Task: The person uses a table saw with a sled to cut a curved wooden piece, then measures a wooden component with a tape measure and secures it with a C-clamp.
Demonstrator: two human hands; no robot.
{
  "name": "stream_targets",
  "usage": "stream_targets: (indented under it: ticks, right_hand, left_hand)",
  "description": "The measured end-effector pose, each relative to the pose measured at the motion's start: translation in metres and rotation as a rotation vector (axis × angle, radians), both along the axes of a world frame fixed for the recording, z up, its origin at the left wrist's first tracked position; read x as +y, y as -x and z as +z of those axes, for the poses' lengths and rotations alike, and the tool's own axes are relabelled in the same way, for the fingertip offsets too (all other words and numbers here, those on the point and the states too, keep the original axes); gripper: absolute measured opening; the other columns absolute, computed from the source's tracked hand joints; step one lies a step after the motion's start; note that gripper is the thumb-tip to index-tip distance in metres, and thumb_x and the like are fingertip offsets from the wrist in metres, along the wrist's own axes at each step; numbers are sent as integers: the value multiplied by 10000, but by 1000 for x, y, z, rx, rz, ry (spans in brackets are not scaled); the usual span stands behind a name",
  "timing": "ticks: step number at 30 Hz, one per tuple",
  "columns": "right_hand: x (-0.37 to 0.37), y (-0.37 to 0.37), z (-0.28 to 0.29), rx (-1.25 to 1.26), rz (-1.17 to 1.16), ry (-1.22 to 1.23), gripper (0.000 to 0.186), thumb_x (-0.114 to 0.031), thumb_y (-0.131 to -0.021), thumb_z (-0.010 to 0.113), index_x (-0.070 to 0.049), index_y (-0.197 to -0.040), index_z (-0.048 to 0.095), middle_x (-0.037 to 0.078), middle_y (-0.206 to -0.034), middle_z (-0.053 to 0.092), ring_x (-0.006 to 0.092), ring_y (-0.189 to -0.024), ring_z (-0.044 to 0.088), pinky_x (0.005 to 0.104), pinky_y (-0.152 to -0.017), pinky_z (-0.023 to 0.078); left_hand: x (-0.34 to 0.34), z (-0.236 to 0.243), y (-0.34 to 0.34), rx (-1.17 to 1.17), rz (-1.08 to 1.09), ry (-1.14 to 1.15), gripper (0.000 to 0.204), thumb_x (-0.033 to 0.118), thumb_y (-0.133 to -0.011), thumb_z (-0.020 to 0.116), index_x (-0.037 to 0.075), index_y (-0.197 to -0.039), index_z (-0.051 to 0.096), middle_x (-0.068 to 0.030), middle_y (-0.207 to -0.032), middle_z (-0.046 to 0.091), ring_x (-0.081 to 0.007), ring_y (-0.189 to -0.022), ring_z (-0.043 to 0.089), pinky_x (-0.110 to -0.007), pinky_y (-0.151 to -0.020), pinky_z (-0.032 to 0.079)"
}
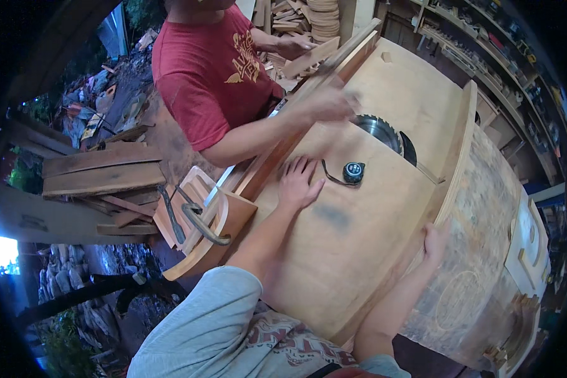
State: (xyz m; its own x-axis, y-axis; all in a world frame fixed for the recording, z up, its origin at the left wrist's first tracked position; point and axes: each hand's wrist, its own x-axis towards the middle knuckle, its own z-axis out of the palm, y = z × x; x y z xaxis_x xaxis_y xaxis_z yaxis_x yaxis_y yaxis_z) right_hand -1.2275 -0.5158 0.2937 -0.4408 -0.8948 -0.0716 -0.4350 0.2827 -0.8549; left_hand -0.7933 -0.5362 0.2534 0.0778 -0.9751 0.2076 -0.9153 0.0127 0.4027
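Observation:
A broad plywood panel [359, 252] lies in front of me, with a toothed circular saw blade [382, 132] standing up through its slot. My left hand [299, 183] rests flat on the panel near its left rail [264, 167], fingers apart and holding nothing. Along the right side, my right hand [436, 242] grips the long wooden rail [463, 145]; some of its fingers are hidden. A black tape measure [353, 172] with a strap sits between my left hand and the blade.
Across the left rail, a co-worker in a red shirt [195, 82] holds a wood piece [312, 58]; their other hand [334, 104] is blurred near the blade. A C-clamp [201, 223] sits by curved wooden parts [233, 220]. Boards [104, 170] are stacked at left.

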Motion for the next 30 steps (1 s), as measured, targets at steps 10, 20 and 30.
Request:
stream_targets:
  ticks: [10,20,30]
  right_hand:
    - [3,-6,9,12,-6,-35,941,-137,-754,662,73,-1582,266,264,-1626,327,349,-1513,310,386,-1235,249]
    - [3,-6,10,-6,3,-5,884,-102,-760,644,1,-1580,327,217,-1574,433,326,-1459,408,389,-1195,328]
    - [2,-13,18,-64,-47,-66,805,-64,-773,631,-19,-1537,381,205,-1455,553,328,-1321,548,399,-1100,427]
  left_hand:
    - [1,5,3,30,2,19,635,451,-878,659,127,-1417,573,-146,-1529,491,-350,-1437,419,-533,-1188,310]
    - [4,6,3,38,-67,218,390,325,-868,700,75,-1166,671,-132,-1188,633,-323,-1150,575,-477,-999,442]
    - [2,-3,3,-44,-125,271,208,215,-860,689,76,-742,589,-112,-776,569,-318,-783,583,-465,-698,444]
